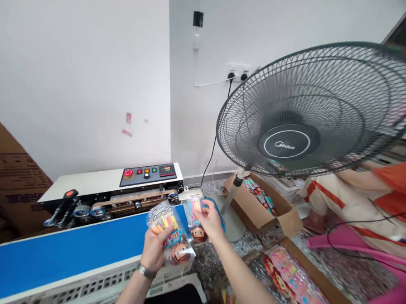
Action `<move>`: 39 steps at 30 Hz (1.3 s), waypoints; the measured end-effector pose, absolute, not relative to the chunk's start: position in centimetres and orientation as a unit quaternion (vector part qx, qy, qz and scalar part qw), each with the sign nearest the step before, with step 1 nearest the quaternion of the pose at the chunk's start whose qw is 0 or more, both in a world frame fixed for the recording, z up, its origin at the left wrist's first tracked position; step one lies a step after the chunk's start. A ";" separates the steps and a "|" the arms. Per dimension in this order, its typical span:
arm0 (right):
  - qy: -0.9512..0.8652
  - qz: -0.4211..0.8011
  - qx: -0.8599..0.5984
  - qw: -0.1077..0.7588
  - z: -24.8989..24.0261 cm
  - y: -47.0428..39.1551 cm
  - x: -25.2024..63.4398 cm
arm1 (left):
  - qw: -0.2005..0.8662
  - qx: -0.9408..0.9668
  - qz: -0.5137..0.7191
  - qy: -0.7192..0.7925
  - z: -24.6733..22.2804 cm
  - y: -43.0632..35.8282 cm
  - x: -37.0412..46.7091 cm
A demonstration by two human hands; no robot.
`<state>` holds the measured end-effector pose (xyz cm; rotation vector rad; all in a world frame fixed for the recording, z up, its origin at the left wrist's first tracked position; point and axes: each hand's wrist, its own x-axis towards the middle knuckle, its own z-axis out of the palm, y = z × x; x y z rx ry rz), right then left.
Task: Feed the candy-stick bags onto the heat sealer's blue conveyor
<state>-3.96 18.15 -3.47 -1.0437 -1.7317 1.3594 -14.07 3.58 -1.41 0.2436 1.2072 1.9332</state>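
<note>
My left hand (154, 247), with a metal watch on its wrist, is closed on a stack of clear printed packets (176, 246). Yellow and pink sticks and a cartoon face show through them. To its right, my right hand (210, 218) pinches one similar packet (196, 219) near its upper part. Both hands are over the near right end of a sealing machine (154, 176), by its blue conveyor belt (92, 246). The top of the right packet is close to the machine's end; whether it touches is unclear.
A large standing fan (288, 143) rises to the right. Behind its pole stands an open carton (248, 204) of packets. Another box (319, 276) at lower right holds pink printed packets. A person in orange (398, 185) sits by a pink stool (391, 289). Cartons stand at far left.
</note>
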 end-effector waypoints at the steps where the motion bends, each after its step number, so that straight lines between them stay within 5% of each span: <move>1: -0.692 0.485 -0.424 0.326 -3.7 19.2 -4.4 | 0.402 0.091 0.773 0.483 -1.7 3.6 -14.5; 6: -0.791 0.319 -0.473 0.222 -4.1 21.4 -7.0 | 0.384 0.077 0.782 0.485 -2.2 3.1 -15.5; 12: -0.835 0.308 -0.421 0.174 -5.1 20.1 -10.4 | 0.410 0.075 0.781 0.466 -2.0 2.9 -15.8; 18: -0.819 0.427 -0.292 0.250 -3.1 16.9 -9.6 | 0.387 0.091 0.781 0.482 -2.3 2.8 -16.4; 21: -0.815 0.491 -0.229 0.205 -1.9 14.9 -7.8 | 0.368 0.112 0.777 0.499 -2.3 2.9 -16.4; 29: -0.763 0.523 -0.290 0.246 -1.8 12.9 -5.3 | 0.358 0.170 0.771 0.499 -2.2 3.3 -15.8; 39: -0.884 0.354 -0.195 0.234 1.9 16.1 -2.3 | 0.432 0.215 0.727 0.488 -1.9 3.6 -14.5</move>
